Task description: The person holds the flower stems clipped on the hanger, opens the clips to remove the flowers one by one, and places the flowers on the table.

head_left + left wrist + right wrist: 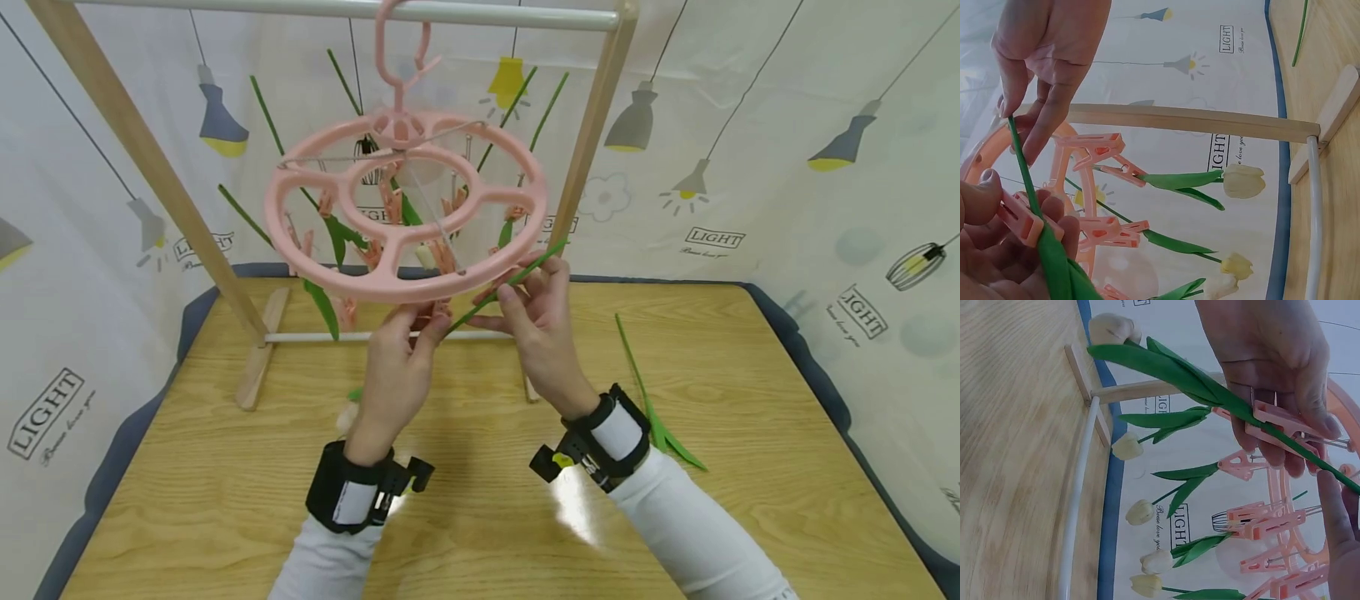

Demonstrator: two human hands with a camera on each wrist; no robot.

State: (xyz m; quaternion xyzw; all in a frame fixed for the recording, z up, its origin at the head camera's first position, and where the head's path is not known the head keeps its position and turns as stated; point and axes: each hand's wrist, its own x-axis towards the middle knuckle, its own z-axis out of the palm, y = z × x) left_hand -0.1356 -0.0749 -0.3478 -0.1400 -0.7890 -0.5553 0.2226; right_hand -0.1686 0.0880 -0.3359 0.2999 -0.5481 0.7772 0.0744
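1. Left hand [397, 358] had a clip [1272, 419] pinched, right under the hanger's [390, 288] near rim
2. Right hand [546, 321] pinched the tulip [1229, 407] by its stem [1024, 164], beside that rim; tulip lay against the clip, whether caught I couldn't tell
3. Beneath the hanger, other tulips [1191, 493] hung heads-down; right of it, a loose stalk [657, 429] lay on the table [487, 517]

Pink hanger [390, 258], hooked over the white upper bar [510, 14] of a wooden stand [142, 142]. Below its near rim, the left hand [397, 367] pinches a pink clip [442, 308]; the right hand [543, 333], alongside, holds a slanting green stem [476, 311]. A leafy stalk [660, 435] lies on the table [487, 517] at right.
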